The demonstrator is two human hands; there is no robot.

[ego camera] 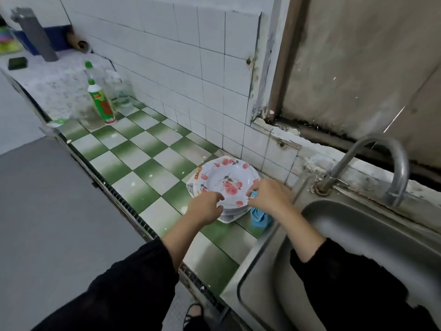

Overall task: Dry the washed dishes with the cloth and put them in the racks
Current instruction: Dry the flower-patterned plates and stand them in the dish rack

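A stack of white plates with red flower prints (226,181) rests on the green-and-white tiled counter (143,158), close to the wall. My left hand (206,206) grips the near left rim of the top plate. My right hand (268,195) pinches the near right rim of that plate and also holds a blue cloth (259,217), which hangs down under the palm beside the stack. No rack is in view.
A steel sink (358,247) with a curved tap (391,168) lies to the right of the plates. A green-capped bottle (99,96) and clear glassware (119,91) stand at the counter's far left. The tiled wall (191,68) runs behind.
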